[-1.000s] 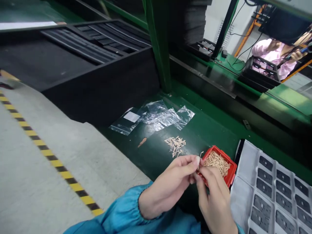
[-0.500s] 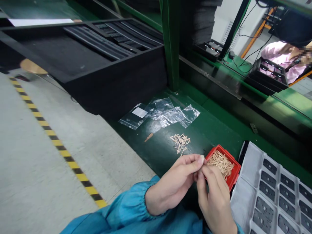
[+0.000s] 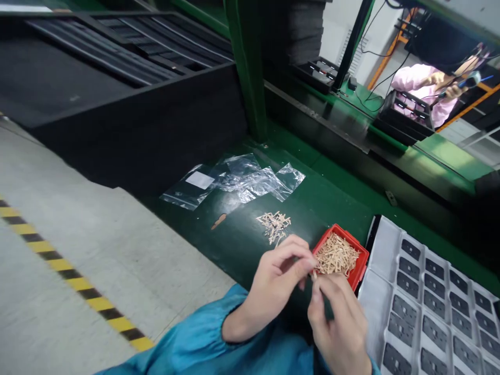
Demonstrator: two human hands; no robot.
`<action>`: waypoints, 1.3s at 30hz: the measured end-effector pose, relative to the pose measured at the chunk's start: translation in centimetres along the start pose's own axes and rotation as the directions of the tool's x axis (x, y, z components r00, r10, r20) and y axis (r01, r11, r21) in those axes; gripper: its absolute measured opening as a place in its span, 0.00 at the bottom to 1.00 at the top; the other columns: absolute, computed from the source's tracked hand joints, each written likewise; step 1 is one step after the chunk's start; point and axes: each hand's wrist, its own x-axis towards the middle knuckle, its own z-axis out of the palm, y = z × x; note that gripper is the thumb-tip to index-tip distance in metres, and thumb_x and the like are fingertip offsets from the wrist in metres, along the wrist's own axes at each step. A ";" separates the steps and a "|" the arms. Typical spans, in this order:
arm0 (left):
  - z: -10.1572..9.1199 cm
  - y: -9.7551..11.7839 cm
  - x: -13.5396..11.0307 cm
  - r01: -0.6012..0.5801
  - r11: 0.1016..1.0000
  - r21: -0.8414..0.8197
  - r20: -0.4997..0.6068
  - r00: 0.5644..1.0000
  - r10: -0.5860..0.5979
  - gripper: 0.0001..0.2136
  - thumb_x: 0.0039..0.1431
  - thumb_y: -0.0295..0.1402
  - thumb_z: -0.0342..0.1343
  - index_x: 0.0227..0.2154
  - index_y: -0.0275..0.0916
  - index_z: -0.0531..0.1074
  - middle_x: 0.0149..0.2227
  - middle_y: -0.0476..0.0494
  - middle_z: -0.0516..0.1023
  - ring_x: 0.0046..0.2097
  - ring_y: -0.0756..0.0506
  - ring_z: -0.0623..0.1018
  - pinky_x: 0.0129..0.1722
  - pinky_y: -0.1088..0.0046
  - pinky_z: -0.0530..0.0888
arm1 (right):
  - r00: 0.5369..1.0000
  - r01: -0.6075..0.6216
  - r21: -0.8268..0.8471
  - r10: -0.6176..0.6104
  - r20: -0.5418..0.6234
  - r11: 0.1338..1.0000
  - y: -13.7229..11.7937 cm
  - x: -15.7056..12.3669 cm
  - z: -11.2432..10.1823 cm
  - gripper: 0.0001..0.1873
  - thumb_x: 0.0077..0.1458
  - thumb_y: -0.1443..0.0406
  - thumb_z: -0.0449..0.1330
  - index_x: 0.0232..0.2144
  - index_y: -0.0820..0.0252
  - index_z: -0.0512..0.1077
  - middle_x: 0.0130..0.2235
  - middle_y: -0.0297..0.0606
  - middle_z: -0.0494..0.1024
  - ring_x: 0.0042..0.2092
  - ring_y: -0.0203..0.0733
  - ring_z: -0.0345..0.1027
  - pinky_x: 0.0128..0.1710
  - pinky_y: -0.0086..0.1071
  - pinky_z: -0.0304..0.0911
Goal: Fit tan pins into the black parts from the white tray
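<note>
Tan slivers (image 3: 335,255) are heaped in a red box (image 3: 361,263) on the green bench (image 3: 332,198), with a smaller pile (image 3: 274,227) just beyond; no writing can be read, and the white label (image 3: 200,179) on the clear bags (image 3: 238,182) looks blank. One small piece, mostly hidden, is pinched between the fingertips of the left hand (image 3: 275,284) and right hand (image 3: 338,323), just beside the box. The grey tray (image 3: 380,250) of dark parts is cut off at the right edge.

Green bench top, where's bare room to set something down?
On the green bench top: a strip between the plastic bags and the red bin, and a patch left of the loose pile. Crowded around both hands, left hand and right hand, and the tray.
</note>
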 end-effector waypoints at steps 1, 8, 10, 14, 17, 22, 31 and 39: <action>0.0 -0.1 0.2 -0.014 1.000 -0.020 -0.065 0.998 0.012 0.07 0.66 0.36 0.65 0.33 0.39 0.81 0.32 0.50 0.73 0.23 0.56 0.72 0.21 0.82 0.71 | 1.000 0.024 -0.022 -0.024 -0.014 0.999 0.2 -0.4 -0.3 0.11 0.64 0.77 0.55 0.44 0.62 0.72 0.37 0.40 0.78 0.39 0.36 0.74 0.44 0.28 0.73; 1.4 0.6 0.7 -0.120 0.977 0.174 -0.079 0.988 0.136 0.07 0.70 0.34 0.59 0.38 0.38 0.79 0.29 0.48 0.77 0.26 0.49 0.80 0.28 0.73 0.79 | 0.949 -0.308 -0.254 0.276 -0.155 0.917 4.5 -5.3 -2.0 0.18 0.68 0.65 0.60 0.58 0.60 0.73 0.43 0.44 0.81 0.41 0.41 0.78 0.41 0.33 0.75; 2.3 0.3 0.4 -0.059 0.974 0.217 0.070 0.997 0.044 0.09 0.71 0.34 0.58 0.37 0.37 0.79 0.31 0.46 0.77 0.26 0.48 0.80 0.28 0.72 0.80 | 0.903 -0.423 -0.120 0.407 -0.139 0.898 4.8 -6.0 -2.2 0.24 0.67 0.60 0.62 0.62 0.58 0.70 0.44 0.43 0.81 0.39 0.40 0.78 0.38 0.32 0.76; 3.5 -0.9 -0.1 0.100 0.960 0.262 0.265 0.949 -0.171 0.11 0.71 0.36 0.56 0.36 0.36 0.79 0.32 0.44 0.78 0.28 0.47 0.80 0.30 0.70 0.80 | 0.852 -0.475 0.198 0.504 -0.139 0.857 3.3 -5.5 -2.0 0.11 0.68 0.62 0.61 0.51 0.54 0.78 0.40 0.37 0.82 0.38 0.37 0.79 0.39 0.28 0.75; 3.5 -1.4 -0.2 0.190 0.933 0.305 0.314 0.905 -0.287 0.11 0.70 0.36 0.58 0.50 0.39 0.77 0.42 0.40 0.81 0.35 0.45 0.83 0.39 0.66 0.82 | 0.804 -0.493 0.235 0.542 -0.244 0.837 2.8 -5.7 -2.6 0.08 0.67 0.63 0.61 0.36 0.56 0.79 0.31 0.34 0.80 0.32 0.36 0.76 0.34 0.27 0.72; 2.3 -1.4 0.1 0.203 0.860 0.469 0.276 0.891 -0.360 0.35 0.66 0.40 0.63 0.71 0.51 0.54 0.63 0.37 0.72 0.52 0.40 0.81 0.54 0.58 0.78 | 0.647 -0.631 0.053 0.563 -0.514 0.774 6.1 -13.7 -8.4 0.10 0.67 0.59 0.62 0.39 0.59 0.77 0.35 0.40 0.83 0.36 0.42 0.78 0.40 0.34 0.71; 3.4 -2.6 0.1 0.167 0.853 0.494 0.323 0.876 -0.359 0.24 0.70 0.41 0.56 0.65 0.44 0.62 0.54 0.38 0.79 0.49 0.41 0.81 0.51 0.60 0.76 | 0.769 -0.639 -0.363 0.571 -0.286 0.679 10.5 -24.7 -12.3 0.24 0.56 0.43 0.66 0.43 0.53 0.81 0.42 0.44 0.85 0.46 0.58 0.77 0.46 0.51 0.70; 4.1 -2.7 -0.8 0.166 0.834 0.526 0.369 0.839 -0.400 0.18 0.70 0.41 0.56 0.60 0.45 0.69 0.51 0.40 0.81 0.50 0.41 0.80 0.52 0.60 0.75 | 0.671 -0.741 -0.206 0.687 -0.280 0.640 9.9 -21.8 -13.8 0.23 0.58 0.43 0.65 0.31 0.56 0.81 0.32 0.39 0.83 0.34 0.48 0.78 0.37 0.38 0.73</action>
